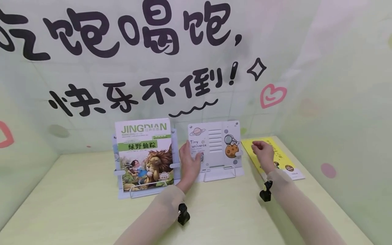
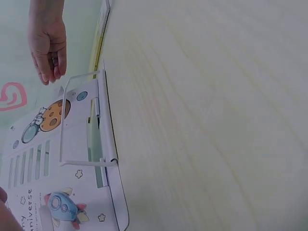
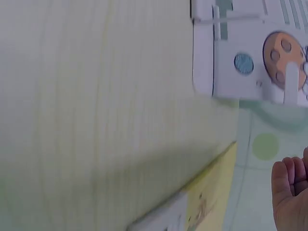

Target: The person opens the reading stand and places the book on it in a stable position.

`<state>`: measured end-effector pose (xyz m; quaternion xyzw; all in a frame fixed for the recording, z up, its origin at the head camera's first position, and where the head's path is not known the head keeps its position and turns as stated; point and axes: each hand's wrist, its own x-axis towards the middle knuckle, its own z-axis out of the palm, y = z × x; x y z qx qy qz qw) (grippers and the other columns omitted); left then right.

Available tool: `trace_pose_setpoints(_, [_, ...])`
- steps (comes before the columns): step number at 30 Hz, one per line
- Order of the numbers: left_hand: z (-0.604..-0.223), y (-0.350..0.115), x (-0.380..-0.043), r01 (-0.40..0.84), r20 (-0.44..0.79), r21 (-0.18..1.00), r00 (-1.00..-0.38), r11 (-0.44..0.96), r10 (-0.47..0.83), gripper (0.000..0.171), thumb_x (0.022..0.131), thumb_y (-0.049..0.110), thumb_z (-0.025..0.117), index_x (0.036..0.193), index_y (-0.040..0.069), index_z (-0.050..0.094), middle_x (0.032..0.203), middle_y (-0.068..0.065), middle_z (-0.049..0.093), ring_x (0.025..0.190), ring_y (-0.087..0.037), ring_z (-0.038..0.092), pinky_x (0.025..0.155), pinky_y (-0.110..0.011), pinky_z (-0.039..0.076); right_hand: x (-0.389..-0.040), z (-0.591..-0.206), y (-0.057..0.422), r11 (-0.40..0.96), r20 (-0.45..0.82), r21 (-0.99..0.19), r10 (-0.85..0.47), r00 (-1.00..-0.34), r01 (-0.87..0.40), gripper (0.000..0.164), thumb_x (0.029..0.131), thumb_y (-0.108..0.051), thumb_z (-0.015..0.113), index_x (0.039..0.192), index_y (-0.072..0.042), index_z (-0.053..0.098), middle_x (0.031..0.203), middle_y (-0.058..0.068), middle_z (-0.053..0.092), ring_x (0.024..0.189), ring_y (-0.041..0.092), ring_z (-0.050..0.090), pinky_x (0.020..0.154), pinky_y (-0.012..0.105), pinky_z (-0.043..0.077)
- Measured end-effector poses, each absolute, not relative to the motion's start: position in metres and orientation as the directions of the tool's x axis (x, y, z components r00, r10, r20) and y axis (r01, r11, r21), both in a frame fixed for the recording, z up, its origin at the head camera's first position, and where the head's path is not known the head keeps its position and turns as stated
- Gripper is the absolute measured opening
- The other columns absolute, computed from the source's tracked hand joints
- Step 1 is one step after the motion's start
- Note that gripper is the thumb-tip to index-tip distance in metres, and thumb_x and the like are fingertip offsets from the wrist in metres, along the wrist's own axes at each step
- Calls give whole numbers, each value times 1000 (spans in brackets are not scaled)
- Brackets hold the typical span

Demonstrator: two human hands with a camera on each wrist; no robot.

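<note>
A white book stand (image 1: 214,158) printed with a planet, an astronaut and "Tiny universe" stands upright on the table. My left hand (image 1: 190,166) grips its left edge, thumb across the front and fingers around the side. At the stand's foot a wire page holder (image 2: 62,120) sticks out. To the right of the stand, my right hand (image 1: 264,154) hovers with loosely bent fingers and nothing in them. Below it lies a yellow book (image 1: 284,163), flat on the table. In the right wrist view, the right hand (image 3: 291,192) shows near the stand's side clip (image 3: 291,82).
On the left, a second stand (image 1: 175,146) holds an upright book (image 1: 134,139) with a lion and a child on its cover. Its wire holder (image 1: 148,185) crosses the book's foot. A wall hanging (image 1: 153,64) with large black lettering rises behind the table (image 1: 82,207).
</note>
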<state>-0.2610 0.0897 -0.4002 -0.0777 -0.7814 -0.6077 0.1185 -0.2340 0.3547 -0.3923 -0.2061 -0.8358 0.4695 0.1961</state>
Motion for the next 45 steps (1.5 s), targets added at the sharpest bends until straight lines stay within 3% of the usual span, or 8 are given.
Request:
trace_pose_setpoints(5, [-395,100,-248,417,419,889,-907,188,33,57,88,4,58,141,-2,36,138,-20,37,125,-34,42,109,-46,31,-208,-393,398,561,162,-792,571,-805,238,29,94,-11,55,117,6,59,108,24,61,79,12,57,59,11,43])
trace_pose_setpoints(9, [-392,115,-231,440,426,892,-896,106,127,53,89,3,57,138,-4,38,130,-21,44,121,-33,44,107,-45,35,-189,-399,425,610,149,-725,591,-793,319,28,94,-8,53,116,9,57,107,26,59,88,24,55,66,22,44])
trace_pose_setpoints(14, [-394,139,-208,285,278,959,-928,-10,248,48,89,2,56,135,-4,42,125,-18,50,117,-29,50,103,-33,41,-174,-406,449,624,88,-669,606,-791,403,30,93,-4,51,118,13,53,107,29,55,94,35,51,76,40,44])
trace_pose_setpoints(23, [-410,173,-192,-10,-21,999,-932,31,362,42,89,3,59,129,-5,50,122,-18,58,106,-22,60,88,-25,51,-163,-415,464,697,63,-553,580,-812,456,32,88,-3,55,112,19,53,106,34,55,94,42,50,84,52,41])
trace_pose_setpoints(33, [-423,187,-188,-229,-225,972,-871,44,437,44,90,6,59,130,-8,47,121,-17,59,114,-27,57,95,-33,48,-159,-410,470,811,10,-393,476,-880,434,35,86,-9,61,104,21,56,99,34,59,87,41,55,82,51,43])
trace_pose_setpoints(41, [-425,208,-190,-310,-304,948,-821,72,484,50,91,12,56,133,-10,43,133,-23,50,122,-32,51,100,-38,44,-161,-391,471,826,-179,-338,414,-892,451,35,83,-10,64,97,21,56,89,28,59,80,34,55,73,43,47])
trace_pose_setpoints(45, [-428,217,-191,-320,-308,945,-814,61,492,51,91,12,55,134,-12,40,137,-26,45,125,-34,47,101,-39,43,-160,-385,468,837,-254,-299,392,-884,457,32,82,-12,66,90,18,59,76,19,59,70,25,54,63,33,46])
